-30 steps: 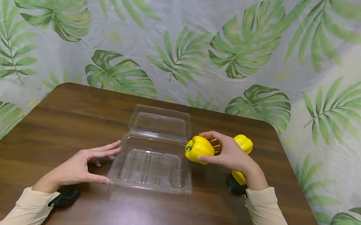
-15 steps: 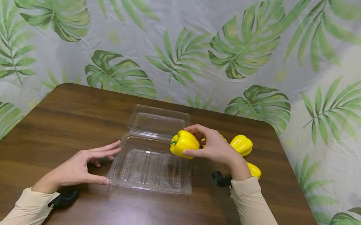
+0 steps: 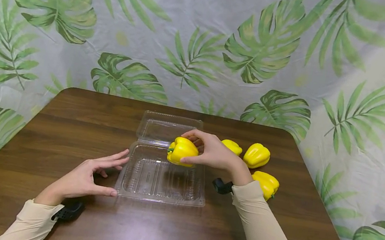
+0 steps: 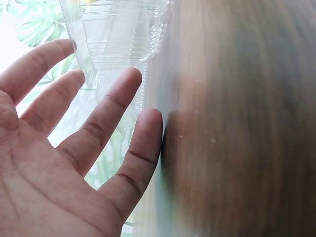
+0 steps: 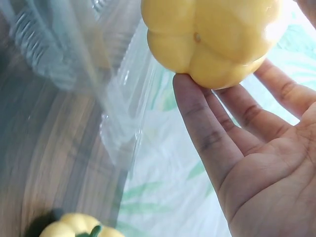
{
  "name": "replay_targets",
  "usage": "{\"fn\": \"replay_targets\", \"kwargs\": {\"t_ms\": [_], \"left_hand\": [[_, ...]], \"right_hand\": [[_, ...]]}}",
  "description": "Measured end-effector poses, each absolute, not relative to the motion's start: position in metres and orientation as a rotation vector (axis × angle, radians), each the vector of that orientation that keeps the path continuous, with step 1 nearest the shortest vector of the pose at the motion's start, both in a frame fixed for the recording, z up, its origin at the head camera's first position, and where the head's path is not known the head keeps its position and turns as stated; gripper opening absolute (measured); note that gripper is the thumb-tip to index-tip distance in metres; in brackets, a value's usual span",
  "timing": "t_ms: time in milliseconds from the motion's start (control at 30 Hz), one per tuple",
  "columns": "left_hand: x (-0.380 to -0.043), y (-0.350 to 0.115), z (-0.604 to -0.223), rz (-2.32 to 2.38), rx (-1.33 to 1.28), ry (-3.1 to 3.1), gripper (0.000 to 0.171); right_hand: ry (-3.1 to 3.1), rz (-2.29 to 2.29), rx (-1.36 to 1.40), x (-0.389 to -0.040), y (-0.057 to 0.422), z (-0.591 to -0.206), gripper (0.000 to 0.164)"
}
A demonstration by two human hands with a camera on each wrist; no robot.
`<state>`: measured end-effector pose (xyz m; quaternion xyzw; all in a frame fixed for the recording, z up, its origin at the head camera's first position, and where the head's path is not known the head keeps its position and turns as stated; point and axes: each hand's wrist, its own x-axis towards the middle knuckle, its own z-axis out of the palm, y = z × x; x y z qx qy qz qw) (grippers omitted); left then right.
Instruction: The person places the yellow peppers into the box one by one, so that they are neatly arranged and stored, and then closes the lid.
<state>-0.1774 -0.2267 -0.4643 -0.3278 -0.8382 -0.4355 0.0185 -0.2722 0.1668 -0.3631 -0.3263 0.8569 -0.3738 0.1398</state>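
My right hand [image 3: 215, 154] holds a yellow bell pepper [image 3: 183, 152] between thumb and fingers, above the back right part of a clear plastic clamshell container [image 3: 155, 199]. The right wrist view shows the pepper's lobed bottom [image 5: 212, 37] against the fingertips. The container lies with its lid [image 3: 170, 129] folded back, away from me. On the container's left edge, my left hand [image 3: 87, 176] rests its thumb and fingertips, the fingers nearly straight. In the left wrist view, fingertips [image 4: 129, 79] stand beside the clear wall.
Three more yellow bell peppers lie right of the container: one behind my right hand [image 3: 231, 146], one at the back [image 3: 257, 156], one partly behind the sleeve [image 3: 266, 184]. Beyond the brown table [image 3: 75, 118] hangs a leaf-patterned cloth [image 3: 200, 24].
My right hand has carried the pepper leftward, from beside the container's right edge to over it. The other peppers have come into fuller view. My left hand stays in place.
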Motion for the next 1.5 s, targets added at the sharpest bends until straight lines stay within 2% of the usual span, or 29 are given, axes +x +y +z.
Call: {"fn": "replay_targets", "kwargs": {"t_ms": [733,1500], "left_hand": [[-0.178,-0.228,-0.466,-1.33,-1.013,-2.615,0.085],[-0.178,-0.228,-0.464,-1.339,-1.024,-2.624,0.085]], "right_hand": [[2.415,-0.958,-1.063,-0.28,0.121,-0.369,0.061],[2.437,-0.74,-1.101,-0.274,0.084,-0.38,0.065]]}}
